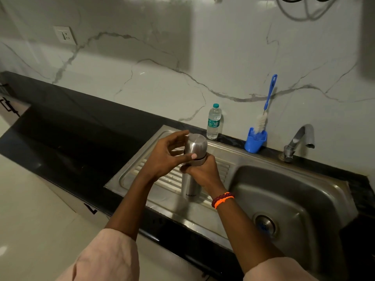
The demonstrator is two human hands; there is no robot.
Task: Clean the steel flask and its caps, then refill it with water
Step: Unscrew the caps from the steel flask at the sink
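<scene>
Above the draining board at 12 o'clock of the person, the right hand [203, 173] grips the steel flask [190, 185] while the left hand [168, 155] pinches its outer cap [195, 148], probably unscrewing it; next, lifting it off.

Black counter [67, 138]: steel sink [288, 191], water bottle [213, 122], blue cup [255, 141].

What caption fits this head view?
Right hand grips steel flask on drainboard; left hand holds its cap.
</scene>
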